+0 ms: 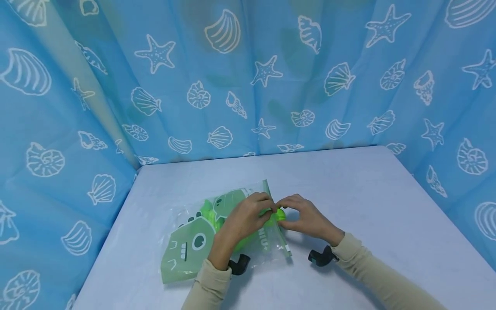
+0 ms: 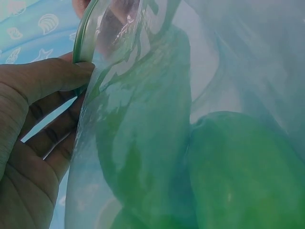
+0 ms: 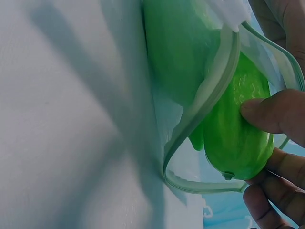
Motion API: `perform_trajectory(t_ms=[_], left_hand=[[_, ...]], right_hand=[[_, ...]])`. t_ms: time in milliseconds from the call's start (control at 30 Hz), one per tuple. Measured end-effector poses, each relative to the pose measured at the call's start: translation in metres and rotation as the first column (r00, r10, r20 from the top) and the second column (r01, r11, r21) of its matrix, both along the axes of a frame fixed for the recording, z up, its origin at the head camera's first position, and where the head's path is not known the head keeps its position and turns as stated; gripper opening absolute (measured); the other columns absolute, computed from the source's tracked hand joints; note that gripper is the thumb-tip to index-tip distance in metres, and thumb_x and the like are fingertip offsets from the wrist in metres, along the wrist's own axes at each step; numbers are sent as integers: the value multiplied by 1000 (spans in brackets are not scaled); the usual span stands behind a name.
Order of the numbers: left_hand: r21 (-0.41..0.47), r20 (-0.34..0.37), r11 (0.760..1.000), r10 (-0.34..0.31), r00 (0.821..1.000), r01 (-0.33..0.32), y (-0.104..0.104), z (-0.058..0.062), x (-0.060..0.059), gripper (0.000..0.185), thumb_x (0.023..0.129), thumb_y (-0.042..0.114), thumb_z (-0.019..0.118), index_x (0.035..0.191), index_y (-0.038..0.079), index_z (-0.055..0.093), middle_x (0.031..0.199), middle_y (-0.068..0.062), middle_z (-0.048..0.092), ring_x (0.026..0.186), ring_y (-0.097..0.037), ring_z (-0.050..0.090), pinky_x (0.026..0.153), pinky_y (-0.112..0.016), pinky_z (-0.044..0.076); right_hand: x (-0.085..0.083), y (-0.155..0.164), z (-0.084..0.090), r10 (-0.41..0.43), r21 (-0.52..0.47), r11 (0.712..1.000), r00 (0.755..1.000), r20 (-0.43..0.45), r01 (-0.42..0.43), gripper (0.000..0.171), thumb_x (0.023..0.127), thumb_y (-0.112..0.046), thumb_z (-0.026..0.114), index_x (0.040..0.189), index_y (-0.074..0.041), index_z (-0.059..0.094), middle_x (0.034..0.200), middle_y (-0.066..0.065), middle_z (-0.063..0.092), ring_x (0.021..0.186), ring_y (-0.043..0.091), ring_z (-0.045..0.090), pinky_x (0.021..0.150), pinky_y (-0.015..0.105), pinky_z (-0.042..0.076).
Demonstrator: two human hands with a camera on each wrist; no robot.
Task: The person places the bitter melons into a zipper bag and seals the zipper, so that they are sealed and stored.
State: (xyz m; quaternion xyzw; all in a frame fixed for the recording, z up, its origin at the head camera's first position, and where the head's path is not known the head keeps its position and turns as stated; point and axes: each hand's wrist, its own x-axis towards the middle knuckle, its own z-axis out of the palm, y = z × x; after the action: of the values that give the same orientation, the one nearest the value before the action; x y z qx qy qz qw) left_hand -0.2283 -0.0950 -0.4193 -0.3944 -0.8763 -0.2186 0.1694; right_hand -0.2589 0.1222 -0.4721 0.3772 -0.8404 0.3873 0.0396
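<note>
A clear zip bag point(image 1: 248, 252) with green cartoon print lies on the table, its slider edge toward the right. At its mouth my left hand point(image 1: 246, 217) pinches the green zip rim point(image 2: 86, 36) between thumb and fingers. My right hand point(image 1: 306, 217) grips the rounded end of a glossy green toy cucumber point(image 3: 238, 129), thumb on one side and fingers below. That end sticks out through the open mouth; the other end is hidden by the bag. More green pieces point(image 2: 243, 171) show through the plastic, their kind blurred.
The bag rests on a white-covered table point(image 1: 348, 185). A blue curtain point(image 1: 248, 86) with shells and starfish hangs behind and at both sides. Black wrist-worn devices point(image 1: 321, 257) sit below both hands. A white zip slider point(image 3: 231, 14) is on the bag's rim.
</note>
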Motion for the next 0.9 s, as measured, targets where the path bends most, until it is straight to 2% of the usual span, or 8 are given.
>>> perform_trajectory(t_ms=[367, 600, 733, 900], left_hand=[[22, -32, 999, -23, 999, 24, -2, 3, -4, 9, 83, 11, 68, 91, 15, 70, 93, 6, 59, 87, -4, 52, 75, -12, 44], [17, -39, 1000, -11, 999, 12, -1, 4, -3, 8, 83, 12, 68, 91, 15, 71, 92, 8, 59, 86, -2, 51, 74, -11, 44], [14, -37, 1000, 0, 999, 1, -1, 2, -1, 8, 84, 13, 68, 91, 15, 71, 92, 8, 59, 86, -2, 52, 74, -10, 44], [14, -38, 1000, 8, 999, -8, -4, 0, -1, 8, 84, 14, 67, 91, 15, 71, 92, 8, 59, 86, -2, 53, 74, -10, 44]], right_hand=[[-4, -11, -3, 72, -58, 996, 997, 35, -70, 46, 81, -33, 70, 124, -32, 55, 119, -15, 53, 112, 9, 45, 87, 42, 47], [0, -18, -1, 66, -72, 995, 995, 69, -61, 44, 79, -26, 72, 121, -27, 58, 118, -11, 54, 110, 12, 47, 86, 44, 47], [0, -19, -5, 73, -79, 995, 992, 100, -66, 43, 80, -32, 71, 120, -31, 58, 117, -14, 54, 107, 9, 47, 80, 45, 47], [0, -20, -6, 81, -42, 996, 991, 106, -77, 44, 82, -29, 70, 123, -26, 56, 121, -10, 53, 106, 9, 47, 74, 40, 44]])
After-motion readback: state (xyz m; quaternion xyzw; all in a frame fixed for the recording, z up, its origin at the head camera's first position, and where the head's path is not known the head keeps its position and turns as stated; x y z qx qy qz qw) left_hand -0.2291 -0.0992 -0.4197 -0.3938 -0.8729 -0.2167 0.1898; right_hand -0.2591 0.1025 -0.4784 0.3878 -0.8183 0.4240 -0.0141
